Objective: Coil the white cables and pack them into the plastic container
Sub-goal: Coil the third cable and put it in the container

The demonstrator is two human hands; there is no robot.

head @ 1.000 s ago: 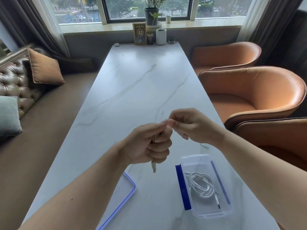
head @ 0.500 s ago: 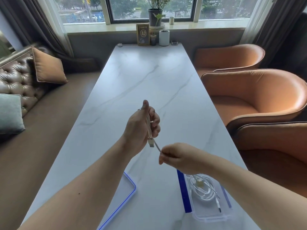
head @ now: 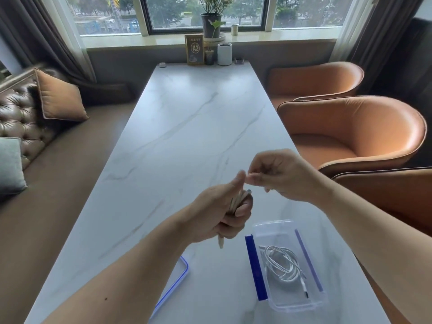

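A thin white cable gathered into a bundle of loops (head: 236,202) is being held above the near half of the long white marble-patterned table (head: 187,127), with one plug end hanging below the fist. The left hand (head: 219,213) is wrapping its fingers around this bundle, thumb pointing upward. The right hand (head: 282,176) is hovering just beside it, its thumb and forefinger pressing together at the left thumb's tip; whether a strand is lying between them cannot be told. A second coiled white cable (head: 282,265) is lying inside the clear rectangular plastic container with blue side clips (head: 259,267), which is sitting near the table's near right corner, below the hands. The container's clear lid with a blue rim (head: 177,284) is lying flat beside the left forearm, close to the near edge and apart from the container. At the far edge a framed sign marked A2 (head: 194,49) and a white cylindrical cup (head: 224,54) are standing. Orange leather armchairs (head: 355,134) are lining the right edge, and a brown tufted sofa with cushions (head: 21,113) is running along the left.
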